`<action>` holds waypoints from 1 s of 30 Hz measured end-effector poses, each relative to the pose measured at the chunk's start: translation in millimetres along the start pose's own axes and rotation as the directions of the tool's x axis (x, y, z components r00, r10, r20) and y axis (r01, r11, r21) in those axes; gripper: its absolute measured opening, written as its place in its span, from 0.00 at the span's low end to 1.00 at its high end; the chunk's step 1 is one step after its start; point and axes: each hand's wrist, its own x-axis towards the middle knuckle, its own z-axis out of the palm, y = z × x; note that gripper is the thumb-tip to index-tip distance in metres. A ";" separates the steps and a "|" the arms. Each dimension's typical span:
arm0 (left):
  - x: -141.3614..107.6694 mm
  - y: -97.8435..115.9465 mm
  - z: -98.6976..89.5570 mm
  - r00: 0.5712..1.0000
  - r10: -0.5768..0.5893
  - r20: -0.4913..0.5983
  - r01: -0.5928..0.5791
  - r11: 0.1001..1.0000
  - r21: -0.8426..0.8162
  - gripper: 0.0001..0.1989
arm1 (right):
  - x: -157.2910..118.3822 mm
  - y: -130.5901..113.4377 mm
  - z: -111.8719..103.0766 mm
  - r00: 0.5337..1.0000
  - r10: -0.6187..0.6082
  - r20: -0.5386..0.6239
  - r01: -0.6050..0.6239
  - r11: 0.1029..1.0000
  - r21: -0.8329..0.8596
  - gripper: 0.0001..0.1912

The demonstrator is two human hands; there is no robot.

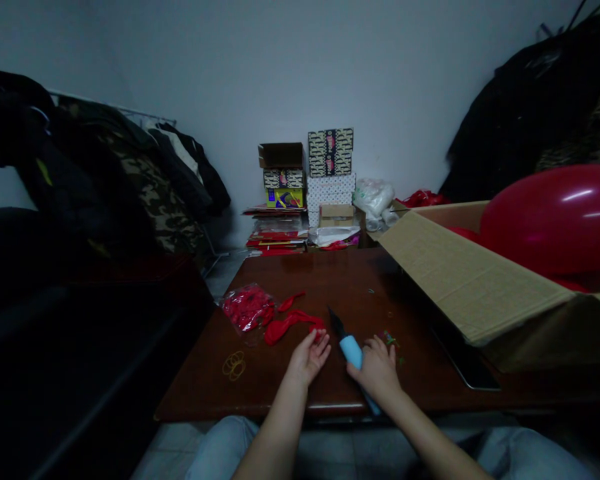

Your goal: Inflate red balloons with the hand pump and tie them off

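My right hand [380, 373] is wrapped over a light blue balloon pump [351, 351] with a black pointed nozzle. The pump lies slanted at the table's near edge, its nozzle pointing away to the left. My left hand [310, 359] is palm up beside it, fingers apart and slightly bent. A limp red balloon [280, 329] stretches up to those fingertips; whether they touch it I cannot tell. Another small red balloon [291, 301] lies just behind. To the left is a clear plastic bag of red balloons [249, 307].
Several yellow rubber bands [234, 365] lie on the brown table [310, 273] at front left. Small colourful bits [389, 338] sit beyond my right hand. At right, a cardboard box [475, 280] holds an inflated red balloon [555, 220]; a dark tablet-like object [470, 363] lies beside it.
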 end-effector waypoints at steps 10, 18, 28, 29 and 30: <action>24.3 40.4 19.4 0.990 0.130 -0.048 -0.125 0.987 0.103 0.04 | -40.7 -8.0 -23.5 0.991 -0.125 0.041 0.118 0.984 0.134 0.19; 21.1 40.9 23.2 0.985 0.170 -0.036 -0.158 0.962 0.222 0.06 | -42.2 -11.7 -34.2 0.985 -0.137 0.108 0.121 0.982 0.143 0.22; 23.8 32.6 43.1 0.964 0.261 0.058 -0.265 0.907 0.327 0.10 | -31.7 -18.5 -45.0 0.991 -0.105 0.083 0.089 0.980 0.178 0.21; 22.7 32.7 51.0 0.952 0.295 0.081 -0.305 0.898 0.318 0.10 | -28.0 -19.9 -48.0 0.992 -0.099 0.076 0.084 0.980 0.182 0.21; 21.7 32.3 58.6 0.938 0.329 0.110 -0.347 0.887 0.306 0.10 | -24.3 -21.2 -50.7 0.993 -0.098 0.066 0.084 0.979 0.187 0.22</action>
